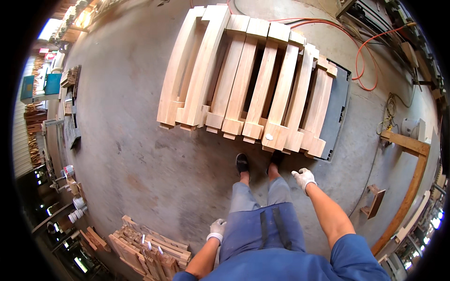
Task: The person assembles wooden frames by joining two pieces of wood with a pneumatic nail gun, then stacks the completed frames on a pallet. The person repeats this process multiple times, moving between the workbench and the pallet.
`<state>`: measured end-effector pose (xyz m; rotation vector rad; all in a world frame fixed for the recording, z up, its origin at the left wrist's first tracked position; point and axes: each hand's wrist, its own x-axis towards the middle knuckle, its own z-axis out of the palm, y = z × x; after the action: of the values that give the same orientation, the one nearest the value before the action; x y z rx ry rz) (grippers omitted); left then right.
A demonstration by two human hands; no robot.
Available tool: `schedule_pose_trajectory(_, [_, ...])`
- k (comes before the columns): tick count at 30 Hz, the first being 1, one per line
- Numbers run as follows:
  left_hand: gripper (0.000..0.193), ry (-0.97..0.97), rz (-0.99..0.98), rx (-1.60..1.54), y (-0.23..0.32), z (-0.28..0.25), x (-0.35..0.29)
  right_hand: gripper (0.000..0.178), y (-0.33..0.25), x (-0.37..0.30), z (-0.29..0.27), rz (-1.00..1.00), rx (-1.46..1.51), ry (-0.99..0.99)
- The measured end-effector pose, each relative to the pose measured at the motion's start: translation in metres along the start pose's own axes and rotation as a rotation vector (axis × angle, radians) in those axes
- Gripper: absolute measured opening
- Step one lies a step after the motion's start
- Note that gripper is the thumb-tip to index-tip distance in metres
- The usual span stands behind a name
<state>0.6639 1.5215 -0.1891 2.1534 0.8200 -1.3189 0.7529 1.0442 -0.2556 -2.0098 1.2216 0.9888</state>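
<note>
My right hand [303, 178], in a pale work glove, hangs beside my right leg with its fingers curled in. Nothing shows in it. My left hand [217, 228], also gloved, is down by my left hip with its fingers drawn together, and I see nothing in it. In front of my feet lies a stack of pale wooden frame pieces [229, 89], long slightly curved timbers with short blocks across their ends. A small white patch [269, 137] sits on the near end of one timber. Neither hand touches the stack. Under it a dark grey pallet [338, 100] sticks out at the right.
Wooden slats [145, 248] are piled at the lower left. An orange hose [358, 61] curls over the concrete floor [122, 117] at the far right. A wooden beam frame [407, 192] and a small wooden piece [373, 202] stand to my right.
</note>
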Motion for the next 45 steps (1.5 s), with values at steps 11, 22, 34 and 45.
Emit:
schedule_pose_trajectory(11, [0.031,0.019,-0.006,0.065,0.019,-0.001,-0.014,0.1,-0.139,0.012,-0.026,-0.031,0.152,0.07])
schedule_pose_trajectory(22, [0.033,-0.002,-0.039,0.083,-0.023,0.024,-0.016,0.123,-0.188,0.042,-0.006,-0.081,-0.047,0.064])
schedule_pose_trajectory(34, [0.031,0.094,0.115,0.185,0.03,-0.006,-0.014,0.078,-0.143,-0.014,-0.072,-0.284,-0.293,-0.162])
schedule_pose_trajectory(45, [0.034,-0.064,0.348,0.136,0.134,-0.078,0.063,0.051,0.119,-0.135,-0.038,-0.185,-0.105,-0.144])
